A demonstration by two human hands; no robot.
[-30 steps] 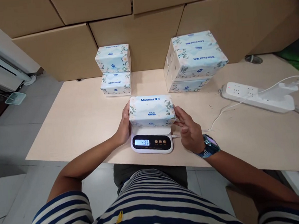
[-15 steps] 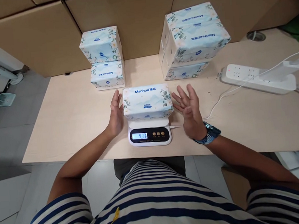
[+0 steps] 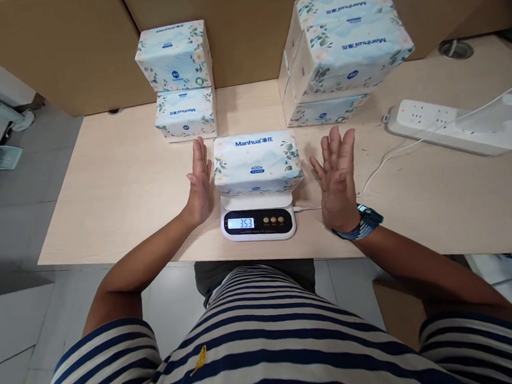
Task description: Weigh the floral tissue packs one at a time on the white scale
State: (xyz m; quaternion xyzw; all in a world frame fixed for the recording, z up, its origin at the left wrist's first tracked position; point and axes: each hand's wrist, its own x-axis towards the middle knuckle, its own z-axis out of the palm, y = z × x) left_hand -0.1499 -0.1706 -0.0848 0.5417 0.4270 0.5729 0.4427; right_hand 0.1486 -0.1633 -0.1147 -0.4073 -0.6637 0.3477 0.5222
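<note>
A tissue pack with a blue floral print lies on the white digital scale, whose lit display reads about 3.53. Just left of the pack is my left hand, its fingers stretched and holding nothing. On the other side, my right hand stands with fingers spread and palm facing the pack, a clear gap between them. A watch is on my right wrist. The pack hides most of the scale's platform.
Stacked tissue packs stand at the back left, and a larger stack at the back right. Cardboard boxes line the far edge. A power strip and a white cable lie to the right on the wooden table.
My right hand has moved right, away from the tissue pack, and its fingers have straightened. My left hand's fingers are straighter. The scale's reading has dropped from 4.37 to about 3.53. The view has shifted slightly.
</note>
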